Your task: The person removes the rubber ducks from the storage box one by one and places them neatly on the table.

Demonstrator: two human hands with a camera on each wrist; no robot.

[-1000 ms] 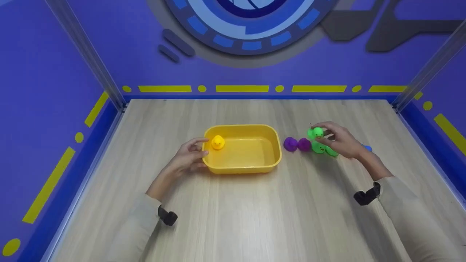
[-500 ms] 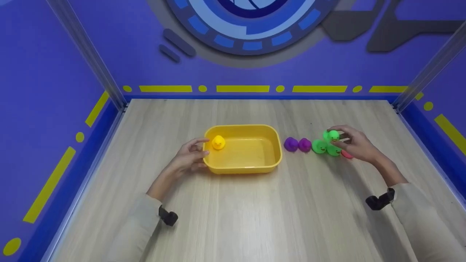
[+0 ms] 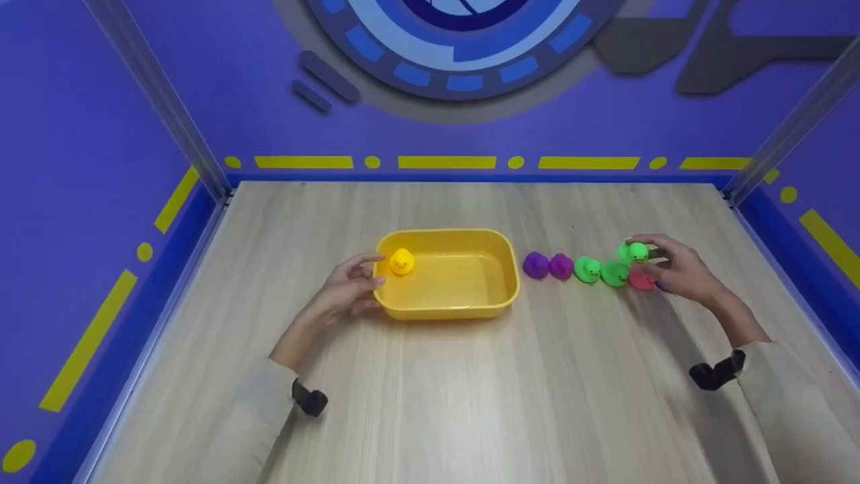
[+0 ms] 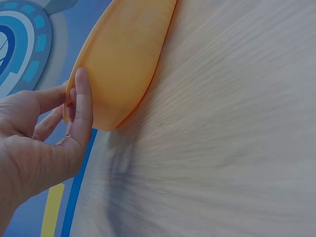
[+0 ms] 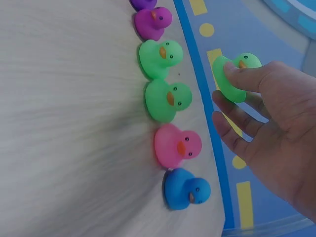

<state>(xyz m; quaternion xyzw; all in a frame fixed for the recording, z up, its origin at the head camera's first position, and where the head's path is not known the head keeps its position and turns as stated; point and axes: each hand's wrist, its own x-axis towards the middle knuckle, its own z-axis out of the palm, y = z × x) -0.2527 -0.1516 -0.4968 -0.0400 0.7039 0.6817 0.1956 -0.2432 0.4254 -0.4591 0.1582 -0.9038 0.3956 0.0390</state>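
Observation:
My left hand [image 3: 347, 290] pinches the left rim of a yellow plastic basin [image 3: 447, 314], thumb against its outer wall in the left wrist view. Inside the basin, at its left end, sits a yellow rubber duck [image 3: 402, 263]. My right hand [image 3: 682, 272] holds a light green rubber duck [image 3: 632, 253] between thumb and fingers, raised over the table. Below it runs a row of ducks: purple [image 3: 536, 265], magenta [image 3: 561, 267], light green [image 5: 160, 58], darker green [image 5: 168, 100], pink [image 5: 177, 145] and blue [image 5: 186, 189]. My hand mostly hides the blue one in the head view.
The wooden tabletop [image 3: 430, 390] is bounded by blue panels at the back [image 3: 376, 128] and on both sides. The duck row begins just right of the basin and extends to the right.
My right hand has carried the light green duck rightward along the row, from above the green ducks to above the pink one. The left hand and basin stay in place.

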